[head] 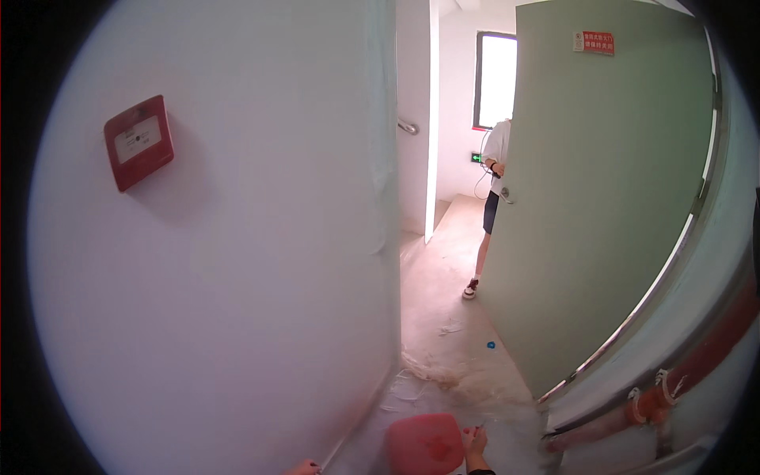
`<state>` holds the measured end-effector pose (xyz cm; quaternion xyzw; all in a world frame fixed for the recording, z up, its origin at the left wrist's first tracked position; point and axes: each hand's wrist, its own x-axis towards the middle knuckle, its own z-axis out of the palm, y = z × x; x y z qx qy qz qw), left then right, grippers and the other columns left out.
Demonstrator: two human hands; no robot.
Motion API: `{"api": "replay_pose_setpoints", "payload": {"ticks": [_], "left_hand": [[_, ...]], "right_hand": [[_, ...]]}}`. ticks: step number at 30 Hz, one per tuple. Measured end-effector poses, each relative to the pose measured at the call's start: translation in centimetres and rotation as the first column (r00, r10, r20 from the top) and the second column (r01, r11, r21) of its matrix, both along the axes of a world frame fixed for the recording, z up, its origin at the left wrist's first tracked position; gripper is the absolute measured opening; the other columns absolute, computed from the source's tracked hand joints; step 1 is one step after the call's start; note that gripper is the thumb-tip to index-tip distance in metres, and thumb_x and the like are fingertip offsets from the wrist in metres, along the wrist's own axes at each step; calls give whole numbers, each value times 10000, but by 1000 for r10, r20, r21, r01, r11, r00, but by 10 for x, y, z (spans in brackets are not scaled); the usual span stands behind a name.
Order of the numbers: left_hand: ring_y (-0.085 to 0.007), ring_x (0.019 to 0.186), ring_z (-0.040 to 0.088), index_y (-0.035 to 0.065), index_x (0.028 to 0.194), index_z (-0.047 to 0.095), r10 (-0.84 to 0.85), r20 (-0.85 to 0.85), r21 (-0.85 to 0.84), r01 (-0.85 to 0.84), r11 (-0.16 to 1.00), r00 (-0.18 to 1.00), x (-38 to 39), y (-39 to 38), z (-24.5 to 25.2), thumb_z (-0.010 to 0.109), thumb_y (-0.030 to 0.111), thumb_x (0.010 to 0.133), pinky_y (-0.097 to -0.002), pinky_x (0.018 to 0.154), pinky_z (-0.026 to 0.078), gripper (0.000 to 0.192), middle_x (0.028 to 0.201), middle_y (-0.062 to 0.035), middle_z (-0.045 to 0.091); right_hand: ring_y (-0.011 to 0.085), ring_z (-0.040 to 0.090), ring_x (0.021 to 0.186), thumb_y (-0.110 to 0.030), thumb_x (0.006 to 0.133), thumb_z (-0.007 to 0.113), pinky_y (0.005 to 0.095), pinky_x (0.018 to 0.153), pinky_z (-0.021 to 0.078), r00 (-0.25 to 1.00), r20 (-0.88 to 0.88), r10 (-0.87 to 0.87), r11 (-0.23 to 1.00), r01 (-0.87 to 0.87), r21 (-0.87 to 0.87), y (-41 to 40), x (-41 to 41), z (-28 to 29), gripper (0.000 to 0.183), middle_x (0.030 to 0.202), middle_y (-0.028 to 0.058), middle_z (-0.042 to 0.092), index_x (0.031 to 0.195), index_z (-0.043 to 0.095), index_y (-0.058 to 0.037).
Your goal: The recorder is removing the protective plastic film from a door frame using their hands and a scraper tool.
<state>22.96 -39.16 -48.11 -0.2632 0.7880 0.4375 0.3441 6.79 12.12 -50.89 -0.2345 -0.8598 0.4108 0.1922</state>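
At the bottom edge, a red plastic stool or similar flat red object stands on the floor. My right hand is just right of it, its fingers curled round a small thin item that is too small to name. Only part of my left hand shows, low and left of the red object; a small dark thing appears at its fingertips, but the grip is unclear.
A green door stands ajar on the right, with a person partly behind it. A white wall bears a red alarm box. Red pipes run low at right. A small blue item lies on the floor.
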Motion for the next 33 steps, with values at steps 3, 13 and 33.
{"api": "replay_pose_setpoints", "payload": {"ticks": [3,13,33], "left_hand": [[-160,676,613,10,961,589,196,-43,47,-194,980,980,-13,31,22,548,216,793,-270,566,463,270,821,-89,633],[-153,764,589,20,1019,549,397,-433,324,-272,906,809,-146,101,238,519,177,818,-276,666,462,256,891,-79,612],[-315,987,484,-45,1140,424,171,-972,155,-105,982,163,-510,185,460,460,221,853,-363,863,374,393,1091,-226,484]], "right_hand": [[285,588,695,-133,829,470,364,637,440,988,132,85,996,-82,-24,-2,12,58,147,705,124,594,808,549,-11],[331,524,974,-250,797,507,400,847,418,855,440,276,926,-358,116,64,147,76,454,1041,233,528,1159,418,9],[375,557,814,-298,801,460,436,708,427,792,608,57,960,-210,184,70,-102,176,314,843,183,596,865,563,-8]]}}
